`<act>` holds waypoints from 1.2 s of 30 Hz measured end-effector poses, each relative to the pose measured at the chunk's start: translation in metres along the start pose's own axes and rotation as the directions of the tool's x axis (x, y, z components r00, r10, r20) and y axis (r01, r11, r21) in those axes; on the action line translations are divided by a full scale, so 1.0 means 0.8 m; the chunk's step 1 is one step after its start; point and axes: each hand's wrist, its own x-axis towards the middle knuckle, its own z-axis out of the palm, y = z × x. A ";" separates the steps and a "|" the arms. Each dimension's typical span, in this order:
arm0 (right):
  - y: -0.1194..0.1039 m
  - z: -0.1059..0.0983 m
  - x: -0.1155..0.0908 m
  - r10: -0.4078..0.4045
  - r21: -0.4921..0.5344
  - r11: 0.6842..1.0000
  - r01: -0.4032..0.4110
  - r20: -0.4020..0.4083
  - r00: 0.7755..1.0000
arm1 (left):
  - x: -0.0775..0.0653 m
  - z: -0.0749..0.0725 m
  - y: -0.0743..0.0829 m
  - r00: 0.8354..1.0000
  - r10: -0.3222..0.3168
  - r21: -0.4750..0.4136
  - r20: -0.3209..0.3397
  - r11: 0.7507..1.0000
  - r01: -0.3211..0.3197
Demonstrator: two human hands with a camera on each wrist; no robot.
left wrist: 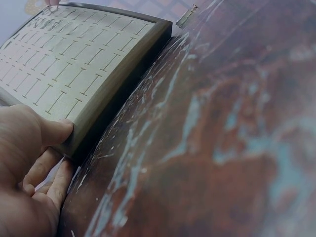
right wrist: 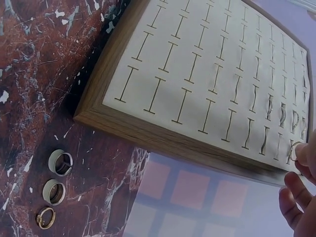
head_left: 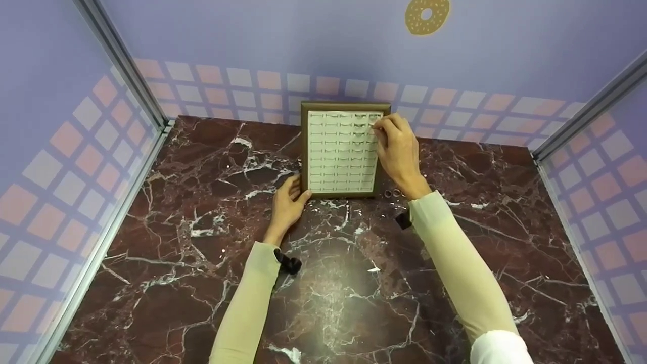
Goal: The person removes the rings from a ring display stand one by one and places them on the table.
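Note:
A ring display board (head_left: 342, 174), with a wooden frame and a pale slotted pad, stands leaning up near the back wall. My left hand (head_left: 287, 208) grips its lower left corner; the thumb lies on the front of the frame and the fingers are behind and under it in the left wrist view. Up at the right edge, my right hand (head_left: 402, 149) pinches a small ring (right wrist: 294, 151) at a slot in the outermost column. Several rings (right wrist: 283, 116) sit in slots near the upper right corner.
On the marble-patterned table (head_left: 323, 303), two wide silver-coloured rings (right wrist: 60, 163) and a thin gold ring (right wrist: 45, 218) lie in a row by the board's lower right corner. A lilac wall (head_left: 242, 40) with pink and white squares rises behind, and metal-edged side panels (head_left: 65, 151) flank the table.

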 end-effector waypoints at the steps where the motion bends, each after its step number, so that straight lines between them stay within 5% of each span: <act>1: 0.000 -0.002 -0.001 -0.004 0.001 1.000 0.004 -0.002 1.000 | 0.000 0.000 0.000 1.000 -0.002 0.000 0.001 1.000 0.002; 18: 0.004 -0.024 -0.027 -0.049 0.035 0.998 0.048 0.009 0.999 | 0.000 0.000 0.002 1.000 -0.002 -0.012 -0.001 1.000 0.002; 36: 0.020 -0.029 -0.090 -0.018 0.107 0.994 0.013 0.048 0.999 | 0.000 0.002 0.004 1.000 -0.024 0.002 0.003 1.000 0.024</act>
